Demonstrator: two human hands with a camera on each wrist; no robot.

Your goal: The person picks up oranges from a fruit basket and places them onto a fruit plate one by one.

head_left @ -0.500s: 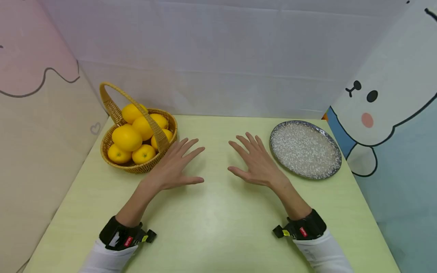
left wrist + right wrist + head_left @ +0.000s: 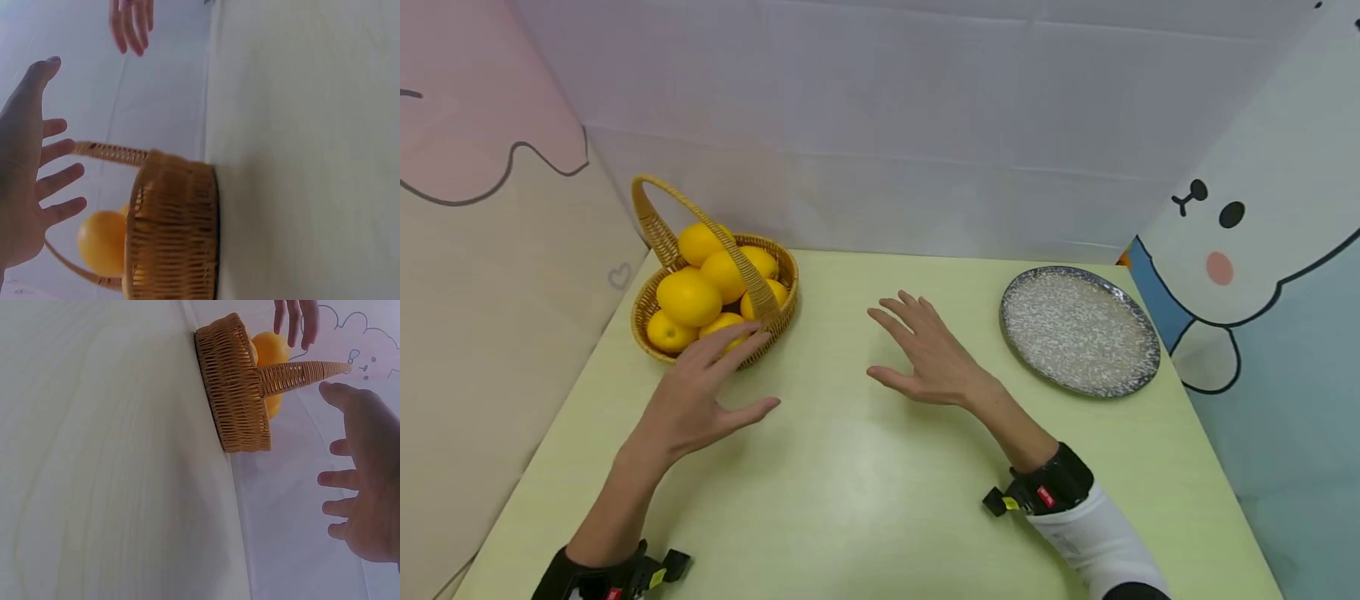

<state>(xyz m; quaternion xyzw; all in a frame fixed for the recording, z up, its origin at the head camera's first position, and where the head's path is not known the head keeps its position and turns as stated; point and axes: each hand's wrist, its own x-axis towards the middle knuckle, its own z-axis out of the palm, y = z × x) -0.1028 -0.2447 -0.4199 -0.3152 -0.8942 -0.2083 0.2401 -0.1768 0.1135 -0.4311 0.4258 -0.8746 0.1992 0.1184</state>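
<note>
At the back left of the table stands a wicker basket (image 2: 784, 287) with a tall arched handle, piled with several yellow lemons (image 2: 688, 297). My left hand (image 2: 696, 400) hovers at the basket's near side, fingers spread, overlapping its front rim and one lemon in the head view. In the left wrist view the basket (image 2: 175, 231) stands beyond the spread fingers, which hold nothing. Over the middle of the table my right hand (image 2: 928, 358) is held with its fingers extended and nothing in them, between the basket and a speckled grey plate (image 2: 1078, 329).
The plate, with a dark rim, lies at the back right of the pale table (image 2: 865, 500). A white cloth wall (image 2: 880, 125) rises behind the table's back edge, and printed walls with cartoon figures (image 2: 1255, 208) stand at both sides.
My left hand has moved left and toward me, to the front of the basket. My right hand has shifted a little to the left. The basket and plate stay in place on the table.
</note>
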